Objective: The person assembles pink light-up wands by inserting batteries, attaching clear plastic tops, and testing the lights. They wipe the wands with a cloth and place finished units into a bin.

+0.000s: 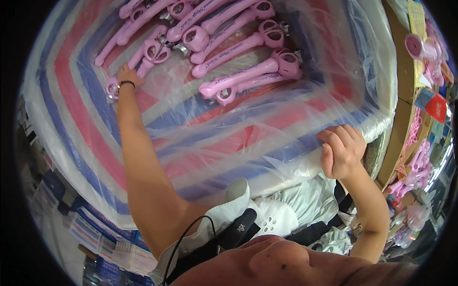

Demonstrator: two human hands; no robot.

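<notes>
My left hand [129, 77] reaches into a large striped bag [90, 157] lined with clear plastic. Its fingers close around the handle end of a pink plastic wand [138, 56], partly hidden by the hand. Beside my wrist lies a pink ring-shaped piece [112, 87]. Several more pink wands [238, 78] with round, windowed heads and dark lettering lie in rows on the bag's floor. My right hand [344, 148] is curled closed over the near right rim, gripping the clear plastic liner [305, 164].
Right of the bag, cardboard boxes [405, 114] and more pink plastic parts [417, 164] are piled up. A red and blue packet [433, 105] lies among them. Blue-and-white stacked packs [102, 233] stand at the lower left. The bag's walls rise around the wands.
</notes>
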